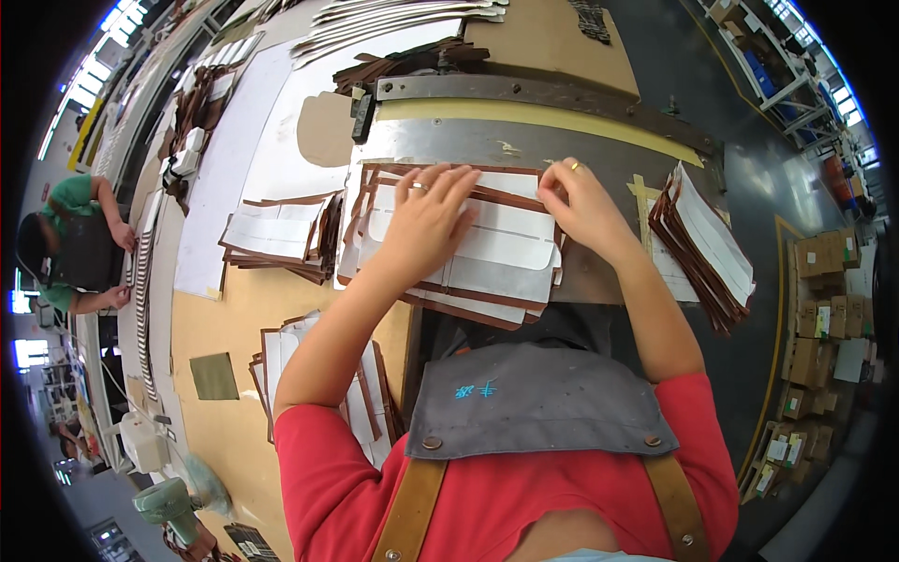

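A pile of white panels with brown edging (510, 245) lies before me on a metal-topped work surface (599, 157), its layers slightly out of line. My left hand (433, 214) rests on the pile's upper left part, fingers stretched out and lying on the top pieces. At the far right corner of the pile, my right hand (579, 201) has its thumb and forefinger bent together on the brown edge of the top panel. How many layers it pinches is hidden.
More brown-edged stacks lie left (273, 228), right (704, 245) and under my left forearm (375, 421). A dark metal bar (524, 92) crosses behind the pile. A green cloth square (214, 376) sits on the table. At far left a person (80, 239) handles a long row of strips.
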Demonstrator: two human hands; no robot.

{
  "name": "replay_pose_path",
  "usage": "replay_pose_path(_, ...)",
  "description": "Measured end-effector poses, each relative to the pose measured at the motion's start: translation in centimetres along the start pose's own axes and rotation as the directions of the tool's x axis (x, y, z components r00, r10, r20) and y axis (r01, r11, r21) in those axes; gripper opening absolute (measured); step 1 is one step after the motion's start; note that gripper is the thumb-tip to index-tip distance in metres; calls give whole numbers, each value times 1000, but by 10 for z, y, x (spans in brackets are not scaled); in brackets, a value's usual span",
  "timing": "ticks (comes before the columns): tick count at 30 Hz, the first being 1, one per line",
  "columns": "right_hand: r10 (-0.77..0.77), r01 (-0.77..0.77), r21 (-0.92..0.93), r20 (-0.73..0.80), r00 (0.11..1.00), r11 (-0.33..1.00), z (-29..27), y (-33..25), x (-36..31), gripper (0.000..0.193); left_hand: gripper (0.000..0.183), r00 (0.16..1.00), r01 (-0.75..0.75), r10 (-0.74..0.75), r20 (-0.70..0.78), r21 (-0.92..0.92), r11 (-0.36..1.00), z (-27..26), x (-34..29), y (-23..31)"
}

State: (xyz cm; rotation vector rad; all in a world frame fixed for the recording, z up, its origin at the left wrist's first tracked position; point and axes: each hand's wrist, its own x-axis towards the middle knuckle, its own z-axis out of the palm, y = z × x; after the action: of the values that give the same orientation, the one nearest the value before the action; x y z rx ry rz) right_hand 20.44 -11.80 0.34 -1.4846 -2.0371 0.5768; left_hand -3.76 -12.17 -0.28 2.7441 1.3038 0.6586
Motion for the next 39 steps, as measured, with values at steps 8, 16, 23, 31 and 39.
replay_pose_path(8,198,-231,183,182,963,956,12,1,43,21,39,994,-58,63,92,-59,997,4,-11,-3)
replay_pose_path(16,155,-180,348,98,983,920,27,9,75,16,36,988,-84,96,122,-95,992,-8,-24,-27)
replay_pose_path(23,178,-134,191,-231,957,972,4,77,94,18,26,973,-48,89,212,-191,980,-22,-17,-38)
replay_pose_path(31,249,-270,-18,-338,908,963,-4,99,106,16,38,998,68,-68,-6,170,983,39,70,-67)
replay_pose_path(39,-284,156,-462,-222,933,873,5,66,65,25,44,982,161,-182,58,261,952,46,77,-68)
